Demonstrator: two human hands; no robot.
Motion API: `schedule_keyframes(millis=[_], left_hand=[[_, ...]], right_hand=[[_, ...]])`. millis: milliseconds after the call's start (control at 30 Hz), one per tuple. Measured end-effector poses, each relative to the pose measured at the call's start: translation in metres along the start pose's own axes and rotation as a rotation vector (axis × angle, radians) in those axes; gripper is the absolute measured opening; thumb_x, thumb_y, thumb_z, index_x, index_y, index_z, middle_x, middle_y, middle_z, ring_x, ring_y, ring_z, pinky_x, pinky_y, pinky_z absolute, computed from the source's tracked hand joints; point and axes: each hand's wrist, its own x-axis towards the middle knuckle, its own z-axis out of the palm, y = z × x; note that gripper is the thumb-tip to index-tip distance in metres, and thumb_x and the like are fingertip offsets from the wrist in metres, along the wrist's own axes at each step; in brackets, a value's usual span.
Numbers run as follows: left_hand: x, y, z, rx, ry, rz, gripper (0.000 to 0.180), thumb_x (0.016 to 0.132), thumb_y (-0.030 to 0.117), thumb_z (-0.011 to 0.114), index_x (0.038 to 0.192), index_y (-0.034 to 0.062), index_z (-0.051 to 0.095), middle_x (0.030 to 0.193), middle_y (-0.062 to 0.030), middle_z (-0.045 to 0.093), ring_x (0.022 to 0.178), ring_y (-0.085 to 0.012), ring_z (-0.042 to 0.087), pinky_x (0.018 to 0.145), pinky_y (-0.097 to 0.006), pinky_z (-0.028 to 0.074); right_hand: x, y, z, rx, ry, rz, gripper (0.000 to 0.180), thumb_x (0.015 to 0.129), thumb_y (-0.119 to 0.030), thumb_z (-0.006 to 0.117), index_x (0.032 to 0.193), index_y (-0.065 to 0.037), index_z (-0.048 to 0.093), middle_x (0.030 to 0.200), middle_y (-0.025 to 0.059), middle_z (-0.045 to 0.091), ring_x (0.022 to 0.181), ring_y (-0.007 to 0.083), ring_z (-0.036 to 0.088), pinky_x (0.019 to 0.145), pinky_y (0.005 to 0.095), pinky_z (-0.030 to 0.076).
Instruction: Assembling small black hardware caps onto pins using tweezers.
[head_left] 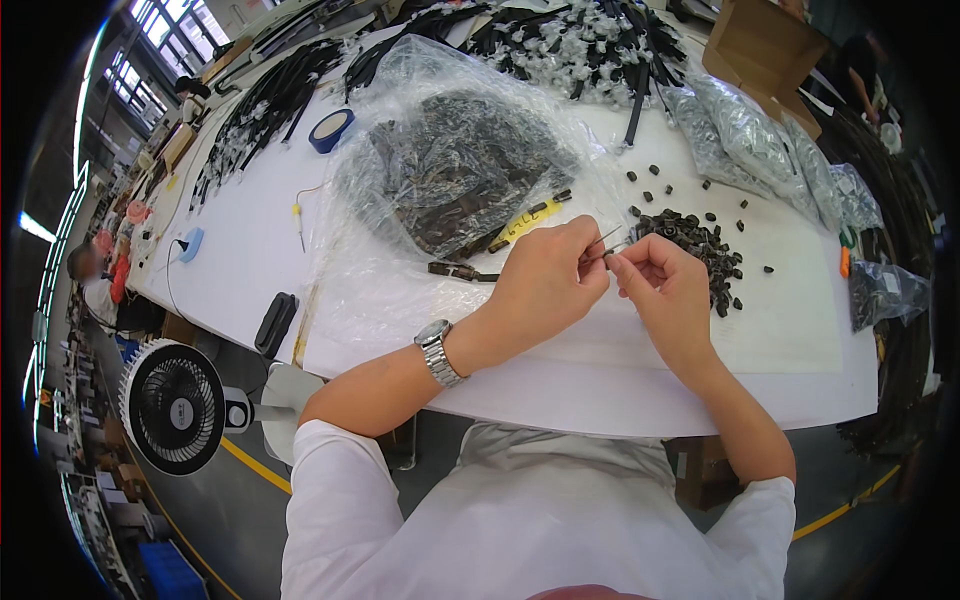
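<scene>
My left hand (pixel 552 272) pinches a thin dark cable end (pixel 604 240) above the white table (pixel 620 370). My right hand (pixel 665 285) meets it fingertip to fingertip and holds a small black cap (pixel 612 257) at the cable's tip. A pile of small black caps (pixel 700 245) lies just behind my right hand, with loose ones scattered around it. A clear plastic bag of dark cable parts (pixel 450 175) sits behind my left hand. A silver watch (pixel 438 352) is on my left wrist.
Bundles of black cables (pixel 270 100) and white-tagged cables (pixel 580 40) fill the far table. A blue tape roll (pixel 330 130), a cardboard box (pixel 765 45) and more clear bags (pixel 750 135) stand around. A small fan (pixel 175 405) is at the lower left, beside the table.
</scene>
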Motion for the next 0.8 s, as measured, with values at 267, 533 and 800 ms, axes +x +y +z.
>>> schedule_keyframes(millis=[267, 533, 800], left_hand=[[-0.003, 0.001, 0.000, 0.068, 0.004, 0.076, 0.013, 0.085, 0.005, 0.074, 0.086, 0.0028, 0.062, 0.074, -0.0105, 0.067, 0.061, -0.0253, 0.066, 0.058, -0.036, 0.051], [-0.002, -0.002, -0.010, 0.240, -0.001, 0.238, 0.018, 0.082, 0.000, 0.075, 0.091, 0.0055, 0.061, 0.077, -0.0094, 0.068, 0.065, -0.0275, 0.068, 0.060, -0.038, 0.054], [0.003, 0.003, -0.013, 0.205, -0.077, 0.165, 0.011, 0.091, 0.003, 0.075, 0.091, 0.0023, 0.063, 0.083, -0.0075, 0.073, 0.069, -0.0188, 0.070, 0.063, -0.031, 0.055]], right_hand=[[0.003, 0.011, 0.001, 0.337, -0.117, 0.067, 0.015, 0.103, -0.015, 0.073, 0.104, 0.000, 0.069, 0.091, 0.0021, 0.073, 0.082, 0.0094, 0.071, 0.070, 0.0253, 0.057], [0.005, 0.012, 0.006, 0.720, -0.192, 0.349, 0.021, 0.105, -0.021, 0.070, 0.112, -0.001, 0.073, 0.109, 0.0088, 0.077, 0.099, 0.0159, 0.075, 0.095, 0.0338, 0.061], [0.005, 0.020, -0.010, 0.730, -0.257, 0.343, 0.018, 0.102, -0.013, 0.071, 0.109, 0.004, 0.072, 0.108, 0.0119, 0.077, 0.099, 0.0194, 0.076, 0.097, 0.0349, 0.062]])
